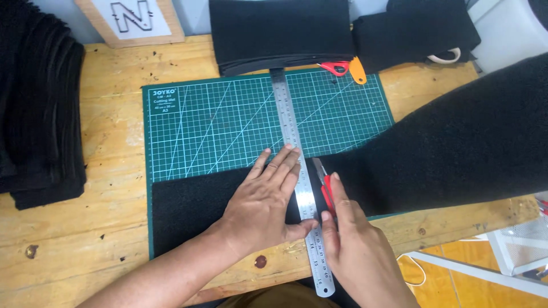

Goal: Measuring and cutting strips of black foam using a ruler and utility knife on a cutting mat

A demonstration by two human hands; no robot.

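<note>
My left hand lies flat with fingers spread on a steel ruler and on a sheet of black felt. The ruler runs lengthwise across a green cutting mat. My right hand grips a red utility knife, its blade against the ruler's right edge on the felt. A long strip of the black felt stretches off to the right over the table's edge.
A wooden table holds a stack of black felt pieces at the left and folded black felt at the back. Red scissors and an orange tool lie at the mat's top edge. A white sign stands behind.
</note>
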